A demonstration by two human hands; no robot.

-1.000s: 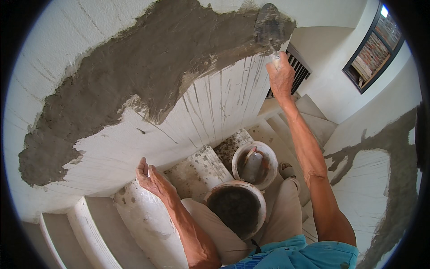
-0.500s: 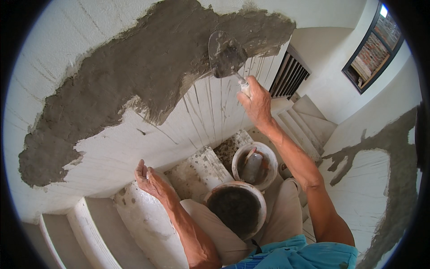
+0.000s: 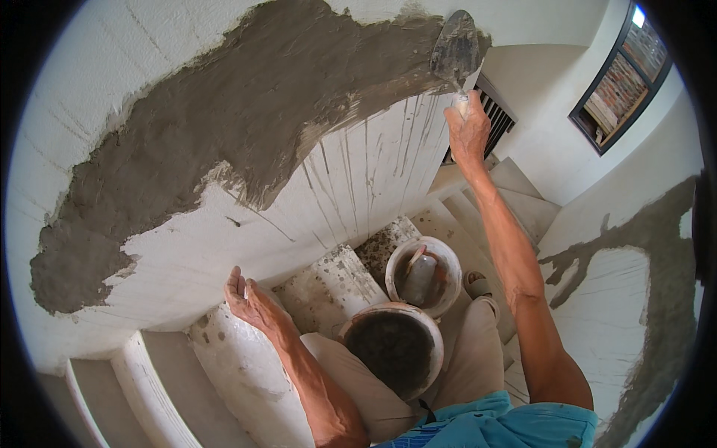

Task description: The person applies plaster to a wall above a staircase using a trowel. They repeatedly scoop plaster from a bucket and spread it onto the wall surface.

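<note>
A trowel (image 3: 455,51) with a mortar-smeared blade lies against the right end of a wide grey mortar patch (image 3: 246,97) on the white wall. My right hand (image 3: 469,134) is wrapped round its handle, arm stretched up and away. Low on the left, my left hand (image 3: 254,300) is held near the wall base, palm turned up, fingers loosely bent and apart, with nothing in it. Between my knees stands a bucket (image 3: 439,343) of dark wet mortar. Just beyond it, a second bucket (image 3: 452,295) holds murky water and a clear plastic bottle (image 3: 420,281).
Stair steps (image 3: 168,373) descend at lower left, and splattered steps (image 3: 328,287) run beneath the buckets. More stairs (image 3: 515,194) and a dark barred railing (image 3: 497,112) are at right. Another wall with a grey mortar band (image 3: 665,246) curves up on the right, below a dark-framed window (image 3: 624,78).
My right hand has swept the trowel right and upward along the mortar to its right end. The blade has turned more upright. My left hand and the buckets have stayed in place.
</note>
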